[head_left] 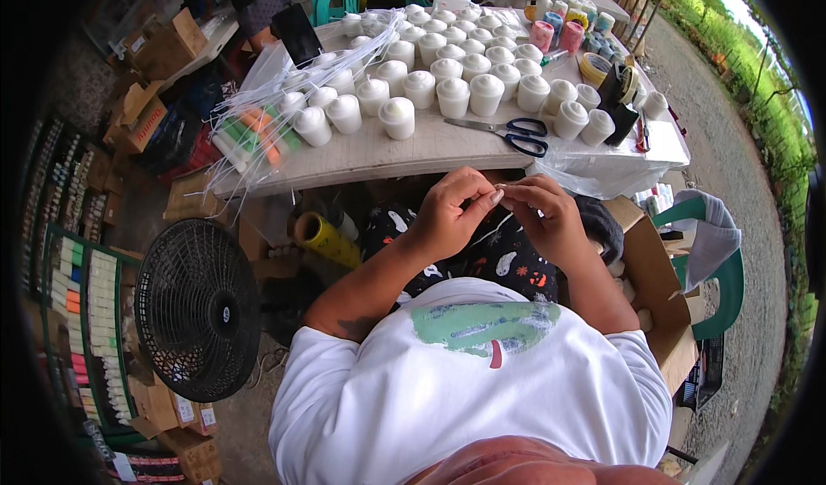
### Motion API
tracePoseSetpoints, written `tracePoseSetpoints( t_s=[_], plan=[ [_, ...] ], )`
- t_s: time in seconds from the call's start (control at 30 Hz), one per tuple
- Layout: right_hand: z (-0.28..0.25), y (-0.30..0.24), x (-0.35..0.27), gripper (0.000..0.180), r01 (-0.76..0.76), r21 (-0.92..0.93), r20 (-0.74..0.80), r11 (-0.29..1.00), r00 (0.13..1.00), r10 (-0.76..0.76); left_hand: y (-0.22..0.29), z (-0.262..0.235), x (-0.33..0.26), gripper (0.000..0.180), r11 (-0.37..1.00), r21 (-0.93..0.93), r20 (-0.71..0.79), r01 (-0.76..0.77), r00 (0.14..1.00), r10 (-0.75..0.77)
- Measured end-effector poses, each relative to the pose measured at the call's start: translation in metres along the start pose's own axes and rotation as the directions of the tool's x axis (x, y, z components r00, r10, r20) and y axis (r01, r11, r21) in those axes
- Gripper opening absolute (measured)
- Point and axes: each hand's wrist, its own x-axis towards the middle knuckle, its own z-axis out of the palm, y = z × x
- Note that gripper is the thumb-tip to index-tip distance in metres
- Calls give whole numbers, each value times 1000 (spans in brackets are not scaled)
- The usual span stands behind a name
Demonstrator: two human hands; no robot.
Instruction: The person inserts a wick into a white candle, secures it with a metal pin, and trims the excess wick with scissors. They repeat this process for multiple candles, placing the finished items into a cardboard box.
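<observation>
My left hand (453, 210) and my right hand (546, 212) meet in front of the table edge, above my lap. Both are closed, with thumbs and fingertips pinched together at one spot. Whatever lies between the fingertips is too small to make out. Beyond them on the table (344, 160) lies a pair of scissors (508, 132) with dark blue handles, its blades pointing left. Several rows of white candles (397, 118), cup-shaped with domed tops, stand behind the scissors. Thin white strands (249, 107), possibly wicks, spread over the table's left side and hang past its edge.
A black fan (198, 309) stands at my left, near a yellow roll (327, 237). An open cardboard box (658, 287) and a green chair (723, 291) are at my right. Tape rolls (595, 68) and a black dispenser (615, 102) sit at the table's right end.
</observation>
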Motion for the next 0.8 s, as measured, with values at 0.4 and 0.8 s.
tracePoseSetpoints(
  t_s=[0.4,0.8],
  plan=[
    [12,14,0,20,80,-4,-117,997,990,-80,-24,27,-7,17,798,-555,170,236,971,-169],
    [-1,14,7,10,-63,90,-151,994,986,76,-12,4,12,10,818,-467,137,336,941,-308]
  ],
)
